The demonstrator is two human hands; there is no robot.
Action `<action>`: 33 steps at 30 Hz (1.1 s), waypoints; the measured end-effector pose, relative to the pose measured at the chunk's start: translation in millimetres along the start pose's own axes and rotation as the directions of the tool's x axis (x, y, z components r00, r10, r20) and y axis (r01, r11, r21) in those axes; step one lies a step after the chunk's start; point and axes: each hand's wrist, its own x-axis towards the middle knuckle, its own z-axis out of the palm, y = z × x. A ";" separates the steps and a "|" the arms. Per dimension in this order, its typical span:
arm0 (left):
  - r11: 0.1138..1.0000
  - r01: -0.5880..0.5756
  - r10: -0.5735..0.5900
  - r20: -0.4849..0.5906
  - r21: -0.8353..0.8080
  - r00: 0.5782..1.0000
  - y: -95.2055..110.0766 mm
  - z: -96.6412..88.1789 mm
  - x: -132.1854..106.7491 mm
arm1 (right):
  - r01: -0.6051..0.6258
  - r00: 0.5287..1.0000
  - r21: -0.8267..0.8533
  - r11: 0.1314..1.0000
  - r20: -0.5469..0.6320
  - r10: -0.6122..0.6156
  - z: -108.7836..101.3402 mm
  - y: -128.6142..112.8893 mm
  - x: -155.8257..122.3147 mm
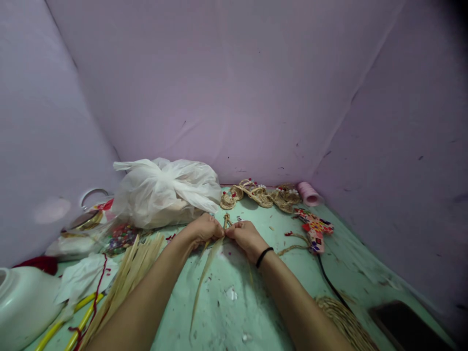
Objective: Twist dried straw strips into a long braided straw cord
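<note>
In the middle of the head view, my left hand (206,229) and my right hand (245,236) meet, both closed in a pinch on a small braided straw cord (227,220). Its short looped end points away from me, between the fingertips. A loose straw strip (202,280) trails from under my left hand toward me. A black band (263,257) circles my right wrist. The exact grip of the fingertips is too small to make out. Just beyond the hands lie little woven straw sandals (260,196) trimmed with red and white beads.
Flat straw strips (126,278) lie left, beside yellow-handled pliers (82,321) and a white container (25,307). A tied plastic bag (166,195) stands behind. At right are a pink thread spool (310,194), a patterned glue gun (315,229), a coiled straw braid (343,319) and a dark phone (407,324).
</note>
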 end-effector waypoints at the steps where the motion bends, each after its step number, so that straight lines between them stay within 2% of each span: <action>1: 0.998 -0.005 0.006 -0.012 0.055 1.000 3.3 -0.6 -2.8 | -0.006 1.000 0.026 1.000 -0.010 0.006 0.3 0.6 -0.1; 5: 0.989 -0.031 0.035 -0.019 0.147 0.999 12.2 -3.5 -10.3 | -0.019 1.000 0.168 0.986 -0.016 0.022 2.0 1.3 -2.9; 9: 0.982 -0.019 0.033 -0.068 0.189 0.997 14.4 -6.8 -12.1 | -0.007 1.000 0.180 0.984 -0.005 0.008 1.5 0.8 -4.8; 12: 0.945 -0.004 0.048 -0.126 0.326 0.991 17.7 -0.5 -17.6 | -0.021 1.000 0.198 0.980 0.011 0.019 0.9 -0.1 -5.1; 15: 0.793 0.020 0.120 -0.188 0.609 0.975 22.8 21.3 -30.5 | -0.040 0.999 0.272 0.961 0.022 0.036 1.6 0.7 -4.8; 17: 0.648 0.082 0.228 -0.295 0.758 0.928 26.3 39.0 -41.0 | -0.039 0.999 0.321 0.946 0.011 0.038 2.2 2.3 -4.7; 18: 0.599 0.076 0.266 -0.288 0.797 0.920 28.0 45.9 -45.5 | -0.038 0.999 0.335 0.942 0.006 0.038 2.4 2.9 -4.9; 20: 0.575 0.056 0.285 -0.264 0.816 0.921 31.3 51.3 -51.1 | -0.042 0.999 0.346 0.937 0.019 0.038 1.8 3.1 -6.0; 23: 0.695 0.028 0.219 -0.249 0.718 0.944 34.6 39.0 -48.4 | -0.054 0.997 0.349 0.936 0.072 0.031 -1.1 -0.1 -9.0; 25: 0.817 0.024 0.214 -0.342 0.576 0.915 34.3 27.0 -41.6 | -0.038 0.994 0.335 0.941 0.108 0.001 -3.4 -3.4 -10.7; 27: 0.942 0.079 0.051 -0.374 0.326 0.926 31.8 20.6 -34.5 | 0.001 0.992 0.313 0.950 0.123 -0.042 -5.2 -5.7 -11.1; 28: 0.973 0.118 -0.048 -0.327 0.198 0.944 30.2 20.3 -31.6 | 0.021 0.989 0.304 0.952 0.131 -0.064 -5.8 -5.9 -10.5; 30: 0.990 0.143 -0.139 -0.205 0.008 0.969 27.0 23.4 -26.9 | 0.044 0.983 0.291 0.956 0.157 -0.093 -6.6 -4.1 -7.1; 33: 0.981 0.172 -0.183 -0.134 -0.089 0.974 24.0 27.8 -22.7 | 0.096 0.970 0.173 0.980 0.204 -0.131 -7.6 2.0 0.4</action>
